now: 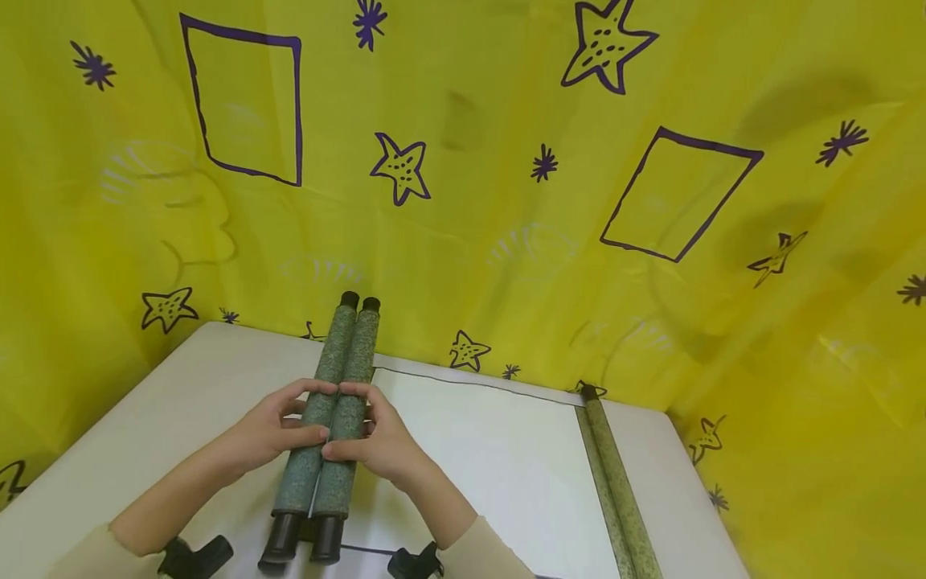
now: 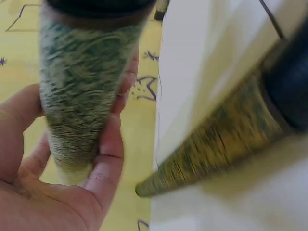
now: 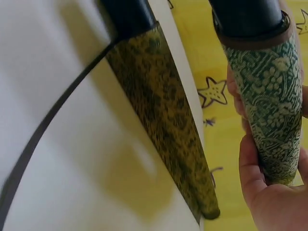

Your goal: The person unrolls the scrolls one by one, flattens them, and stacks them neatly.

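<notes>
Two green patterned rolls side by side over the near left of the table (image 1: pixel 145 402), touching along their length, black end caps at both ends. Left roll (image 1: pixel 318 402) gripped by left hand (image 1: pixel 271 430): fingers over the top, thumb at the side, about mid-length. Right roll (image 1: pixel 350 410) gripped by right hand (image 1: pixel 387 442) the same way, fingertips meeting the left hand's at the seam between the rolls. Near ends point toward the person, far ends tilt up toward the backdrop. Whether the near caps rest on the table, cannot tell.

Left wrist view: left hand (image 2: pixel 57 192) curled round left roll (image 2: pixel 77 106), thumb and fingers on either side of it, blurred. Right wrist view: right hand (image 3: pixel 269 187) curled round right roll (image 3: pixel 269 96), dark cap above the fingers.

White sheet (image 1: pixel 477 450) lies flat on the table, thin dark border line along its far edge, running from the rolls toward the right. At its right edge a third roll (image 1: pixel 615 482), olive-yellow mottled, lies flat on the table, well apart from both hands; also seen in wrist views (image 2: pixel 216 144) (image 3: pixel 159 110) with a black cap.

Black wrist straps (image 1: pixel 195 555) at the bottom edge. Cream sleeves on both forearms.

Yellow backdrop (image 1: pixel 506 201) behind and around the table, purple stars, squares and splats drawn on it.
</notes>
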Tool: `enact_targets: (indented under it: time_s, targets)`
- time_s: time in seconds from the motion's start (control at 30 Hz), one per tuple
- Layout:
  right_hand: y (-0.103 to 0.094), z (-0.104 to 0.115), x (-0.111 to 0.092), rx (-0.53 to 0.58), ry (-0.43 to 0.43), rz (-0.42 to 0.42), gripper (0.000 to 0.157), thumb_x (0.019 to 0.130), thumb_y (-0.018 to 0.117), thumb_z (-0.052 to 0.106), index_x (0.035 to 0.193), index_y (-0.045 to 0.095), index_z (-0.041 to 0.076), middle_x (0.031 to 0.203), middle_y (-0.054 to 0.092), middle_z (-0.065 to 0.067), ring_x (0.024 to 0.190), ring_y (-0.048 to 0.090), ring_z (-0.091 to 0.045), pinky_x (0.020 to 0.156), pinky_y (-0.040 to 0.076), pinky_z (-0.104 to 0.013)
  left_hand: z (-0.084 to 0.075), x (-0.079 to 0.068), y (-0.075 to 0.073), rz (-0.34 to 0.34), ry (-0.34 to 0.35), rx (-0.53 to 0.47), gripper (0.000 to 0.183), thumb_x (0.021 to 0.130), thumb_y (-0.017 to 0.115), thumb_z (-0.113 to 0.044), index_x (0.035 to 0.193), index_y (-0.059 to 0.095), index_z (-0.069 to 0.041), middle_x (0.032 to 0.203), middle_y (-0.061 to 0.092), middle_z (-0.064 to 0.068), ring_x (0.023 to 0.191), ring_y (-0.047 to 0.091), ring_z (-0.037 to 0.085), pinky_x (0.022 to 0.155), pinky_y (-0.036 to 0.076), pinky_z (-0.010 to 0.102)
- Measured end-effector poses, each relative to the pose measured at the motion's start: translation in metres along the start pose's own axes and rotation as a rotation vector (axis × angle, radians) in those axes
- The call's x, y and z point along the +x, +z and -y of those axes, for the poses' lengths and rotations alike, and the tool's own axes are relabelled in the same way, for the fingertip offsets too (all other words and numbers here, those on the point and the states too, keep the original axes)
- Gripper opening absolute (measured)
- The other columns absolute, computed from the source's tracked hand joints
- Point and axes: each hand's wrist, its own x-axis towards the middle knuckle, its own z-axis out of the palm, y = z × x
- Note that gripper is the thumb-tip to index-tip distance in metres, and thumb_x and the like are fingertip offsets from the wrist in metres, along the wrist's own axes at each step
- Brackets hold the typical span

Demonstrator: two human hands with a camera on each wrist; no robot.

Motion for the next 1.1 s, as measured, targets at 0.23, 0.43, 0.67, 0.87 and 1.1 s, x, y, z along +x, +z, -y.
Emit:
enact_targets:
  time_s: [0.23,0.43,0.67,0.87,1.1]
  targets:
    - [-0.029,-0.005,-0.02,-0.055,-0.007,-0.014,0.084,0.071,0.079,0.014,0.135,0.034,0.043,0.116,0.048,-0.002,0.095,0.056,-0.021,0.071,0.049,-0.037,-0.001,0.021,0.027,0.001,0.021,-0.01,0.05,0.084,0.068,-0.025,0.127,0.044,-0.02,0.141,0.028,0.016,0.121,0.039,0.045,0.079,0.046,0.044]
    - [-0.05,0.003,-0.047,-0.065,-0.055,-0.03,0.077,0.075,0.076,0.011,0.136,0.034,0.032,0.116,0.049,-0.009,0.097,0.056,-0.026,0.074,0.05,-0.038,-0.008,0.036,0.053,0.021,0.119,-0.02,0.032,0.089,0.061,-0.026,0.116,0.051,-0.013,0.123,0.046,0.013,0.099,0.057,0.03,0.073,0.048,0.04]
    - [-0.069,0.007,-0.067,-0.004,-0.074,-0.044,0.064,0.083,0.067,0.009,0.137,0.033,0.019,0.125,0.039,-0.017,0.1,0.058,-0.03,0.074,0.051,-0.039,-0.018,0.051,0.078,0.022,0.144,-0.045,0.03,0.088,0.063,-0.022,0.115,0.054,-0.012,0.12,0.05,0.012,0.093,0.054,0.028,0.07,0.048,0.039]
    - [-0.083,0.007,-0.074,-0.022,-0.065,-0.104,0.067,0.084,0.064,0.004,0.14,0.03,0.017,0.132,0.033,-0.019,0.106,0.053,-0.033,0.077,0.05,-0.04,-0.02,0.059,0.085,0.022,0.143,-0.069,0.033,0.087,0.064,-0.021,0.117,0.055,-0.01,0.124,0.046,0.01,0.088,0.053,0.028,0.068,0.047,0.039]
    - [-0.09,-0.007,-0.074,-0.048,-0.038,-0.181,0.06,0.087,0.061,0.007,0.139,0.033,0.017,0.131,0.039,-0.021,0.106,0.054,-0.03,0.079,0.048,-0.039,-0.019,0.055,0.085,0.044,0.141,-0.089,0.033,0.087,0.064,-0.02,0.117,0.054,-0.01,0.126,0.044,0.01,0.082,0.056,0.026,0.068,0.046,0.038]
